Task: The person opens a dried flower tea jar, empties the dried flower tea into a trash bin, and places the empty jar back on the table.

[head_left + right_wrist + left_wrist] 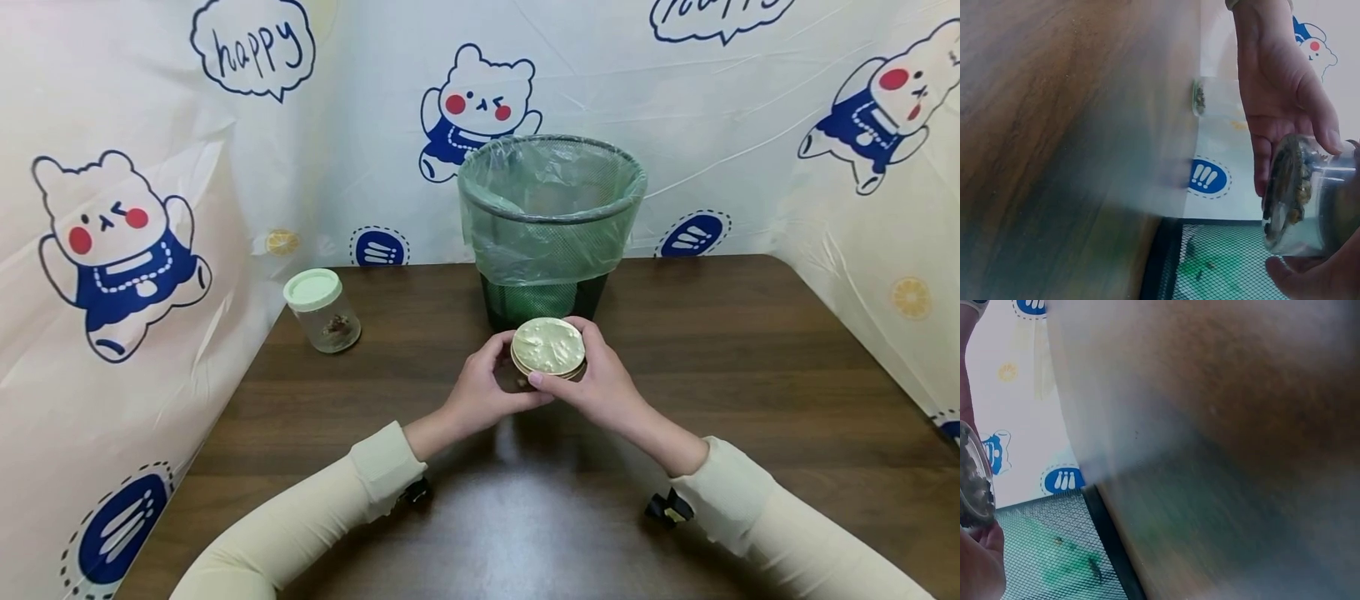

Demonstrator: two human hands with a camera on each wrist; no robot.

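Close in front of the bin, both hands hold a clear jar point(1307, 194) above the table. Its gold lid point(548, 346) faces up towards the head camera. Dark, dried-looking bits lie at the jar's bottom, seen through the clear wall in the right wrist view. My left hand point(487, 383) grips the jar's left side, its thumb against the wall. On the other side my right hand point(603, 379) curls round the jar, thumb at the near edge of the lid. The left wrist view catches only part of the jar point(974, 481).
A mesh bin point(543, 296) lined with a green plastic bag point(555, 242) stands behind the hands. At the left back of the brown wooden table point(750, 358) is a second clear jar point(324, 312) with a pale green lid and dark bits inside. Printed curtains point(360, 142) surround the table.
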